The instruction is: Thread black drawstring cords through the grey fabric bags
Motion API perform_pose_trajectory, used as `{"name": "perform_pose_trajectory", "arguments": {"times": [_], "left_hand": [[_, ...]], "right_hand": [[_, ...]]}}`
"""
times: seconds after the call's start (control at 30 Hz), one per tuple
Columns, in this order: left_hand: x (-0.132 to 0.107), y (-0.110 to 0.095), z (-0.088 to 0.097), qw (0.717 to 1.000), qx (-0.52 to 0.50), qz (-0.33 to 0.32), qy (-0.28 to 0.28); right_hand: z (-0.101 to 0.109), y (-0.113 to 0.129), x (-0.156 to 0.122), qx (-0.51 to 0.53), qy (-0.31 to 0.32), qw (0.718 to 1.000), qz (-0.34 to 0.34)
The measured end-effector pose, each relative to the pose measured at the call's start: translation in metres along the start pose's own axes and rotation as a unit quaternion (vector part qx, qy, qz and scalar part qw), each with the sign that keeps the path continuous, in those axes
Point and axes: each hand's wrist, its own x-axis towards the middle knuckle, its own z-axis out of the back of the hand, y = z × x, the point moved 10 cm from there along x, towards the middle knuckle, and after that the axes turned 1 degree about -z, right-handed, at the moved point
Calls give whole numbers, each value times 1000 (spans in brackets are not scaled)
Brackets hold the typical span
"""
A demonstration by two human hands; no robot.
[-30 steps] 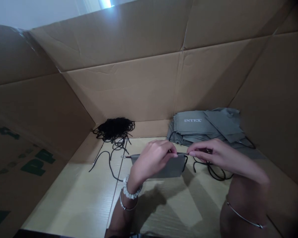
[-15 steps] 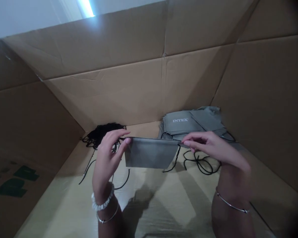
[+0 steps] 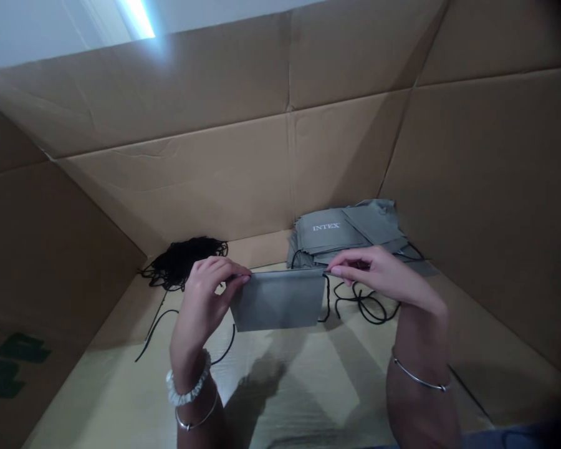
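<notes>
I hold a small grey fabric pouch (image 3: 278, 301) up above a pale wooden surface (image 3: 121, 386). My left hand (image 3: 209, 293) pinches its top left corner. At the top right corner my right hand (image 3: 374, 273) pinches the pouch's edge, where a black cord (image 3: 328, 302) hangs down. Both hands are closed on the pouch's upper edge. A white scrunchie and a thin bangle sit on my left wrist, a bangle on my right.
Tall cardboard walls (image 3: 243, 168) stand at the back, left and right. A stack of grey pouches printed INTEX (image 3: 336, 231) lies at the back right. A heap of black cords (image 3: 182, 259) lies at the back left, and loose cords (image 3: 364, 305) trail under my right hand.
My left hand slid from the middle of the pouch to its left corner, spreading the pouch flat between both hands. The view has shifted to the right.
</notes>
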Motion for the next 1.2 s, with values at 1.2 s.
{"name": "perform_pose_trajectory", "arguments": {"times": [1.2], "left_hand": [[-24, 57, 13, 870, -358, 255, -222]], "right_hand": [[12, -20, 6, 57, -54, 997, -9]]}}
